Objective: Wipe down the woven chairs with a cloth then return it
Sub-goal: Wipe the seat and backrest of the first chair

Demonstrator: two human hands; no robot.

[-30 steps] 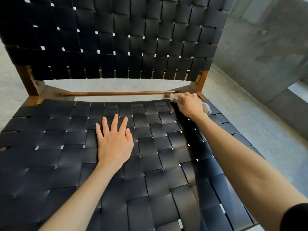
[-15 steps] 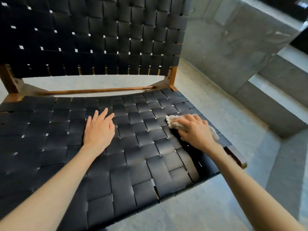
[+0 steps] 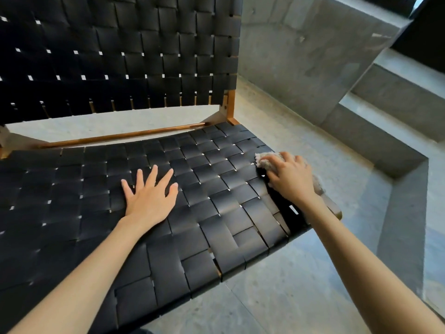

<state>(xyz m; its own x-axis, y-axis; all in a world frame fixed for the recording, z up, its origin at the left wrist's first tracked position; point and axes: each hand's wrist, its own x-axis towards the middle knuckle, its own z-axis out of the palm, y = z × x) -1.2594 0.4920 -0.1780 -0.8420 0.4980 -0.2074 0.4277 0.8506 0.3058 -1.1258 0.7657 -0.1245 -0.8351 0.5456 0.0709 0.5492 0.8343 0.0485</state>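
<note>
A chair of black woven straps on a brown wooden frame fills the view, its seat (image 3: 216, 213) in front of me and its backrest (image 3: 144, 56) behind. My left hand (image 3: 149, 196) lies flat on the middle of the seat with fingers spread. My right hand (image 3: 291, 179) grips a crumpled beige cloth (image 3: 265, 160) and presses it onto the seat's right edge. Most of the cloth is hidden under the hand; a bit shows past the fingers and another by the wrist.
A grey stone floor (image 3: 277, 285) lies under and around the chair. To the right stands a concrete wall (image 3: 313, 56), with concrete steps (image 3: 397, 141) going down beside it. The wooden rail (image 3: 120, 136) spans the gap between seat and backrest.
My right hand has dragged the cloth from the seat's back right corner forward along the right side. My left hand stayed flat on the seat. My view has swung to the right.
</note>
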